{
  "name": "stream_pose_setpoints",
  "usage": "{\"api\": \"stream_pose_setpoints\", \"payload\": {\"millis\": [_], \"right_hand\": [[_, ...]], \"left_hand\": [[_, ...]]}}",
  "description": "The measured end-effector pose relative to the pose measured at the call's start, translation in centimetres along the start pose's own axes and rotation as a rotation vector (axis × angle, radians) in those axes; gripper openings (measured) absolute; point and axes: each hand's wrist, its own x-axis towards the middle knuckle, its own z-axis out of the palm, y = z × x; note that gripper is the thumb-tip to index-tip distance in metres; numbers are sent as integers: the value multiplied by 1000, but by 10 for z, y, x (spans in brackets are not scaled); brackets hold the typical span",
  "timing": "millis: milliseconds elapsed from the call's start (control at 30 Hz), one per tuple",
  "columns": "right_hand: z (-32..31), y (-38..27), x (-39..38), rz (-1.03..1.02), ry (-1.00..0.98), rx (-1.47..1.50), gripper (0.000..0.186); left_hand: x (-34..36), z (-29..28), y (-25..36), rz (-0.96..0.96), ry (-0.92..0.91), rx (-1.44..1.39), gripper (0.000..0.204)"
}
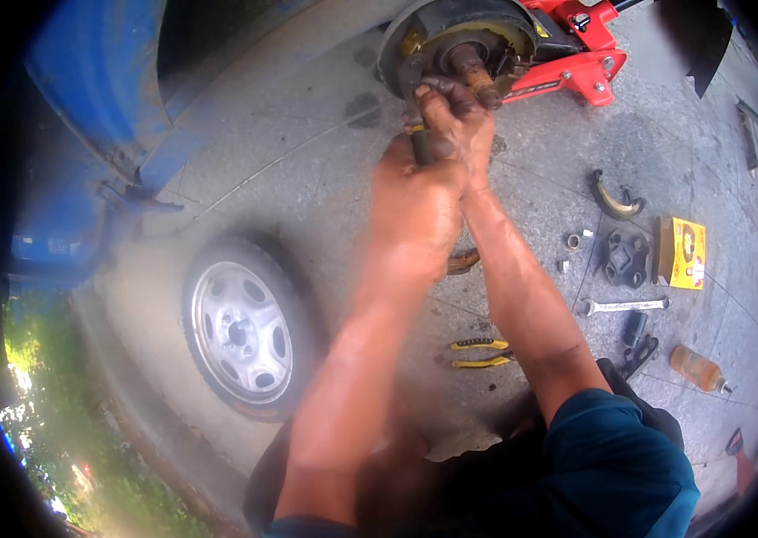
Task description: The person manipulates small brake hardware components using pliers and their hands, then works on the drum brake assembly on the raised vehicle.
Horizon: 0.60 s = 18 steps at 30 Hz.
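My left hand (419, 197) is closed around a hand tool (422, 148) with a dark handle and a yellow band. Its metal part reaches up to the left side of the brake assembly (394, 63); my fists hide what kind of tool it is. Just beyond, my right hand (459, 121) is curled close to the tool's upper part, below the rusty axle spindle (471, 73). What its fingers hold is hidden. A curved brake shoe (463, 262) lies on the floor, partly behind my wrists.
A wheel (240, 332) lies to the left, near a blue vehicle body (96, 72). A red floor jack (576, 72) stands beyond the brake. On the right lie another brake shoe (616, 197), a yellow box (685, 254), a wrench (627, 306), yellow-handled pliers (480, 353) and a bottle (697, 368).
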Motion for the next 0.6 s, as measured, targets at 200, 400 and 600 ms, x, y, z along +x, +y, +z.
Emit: {"api": "stream_pose_setpoints", "payload": {"millis": [200, 400, 600], "right_hand": [[-4, 8, 7, 28, 15, 50, 13], [2, -5, -2, 96, 14, 98, 14], [4, 3, 2, 35, 22, 94, 16]], "left_hand": [[1, 16, 11, -117, 102, -109, 22], [3, 8, 17, -89, 94, 310, 24], [2, 20, 5, -46, 172, 353, 29]]}}
